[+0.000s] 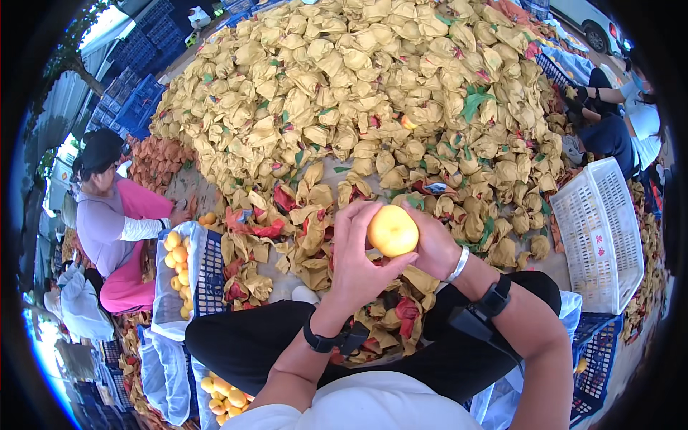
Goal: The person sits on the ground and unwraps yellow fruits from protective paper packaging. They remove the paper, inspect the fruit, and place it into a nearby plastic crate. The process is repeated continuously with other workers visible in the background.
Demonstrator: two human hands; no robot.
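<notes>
A round yellow-orange fruit [393,231] is held up before my chest between both hands. My left hand [357,252] curls its fingers and thumb around the fruit's left and lower side. On the fruit's right side rests my right hand [432,244], whose fingers are partly hidden behind it. Below and beyond the hands lie torn tan paper bags [312,263] with red inner paper. A large heap of fruits wrapped in tan paper bags [344,80] rises in front of me.
At my left, a blue crate [209,279] lined with white plastic holds yellow-orange fruits [180,263]; a person [107,215] sits beyond it. A white plastic crate [602,236] stands at the right above a blue crate [596,365]. Another person [629,118] sits at the upper right.
</notes>
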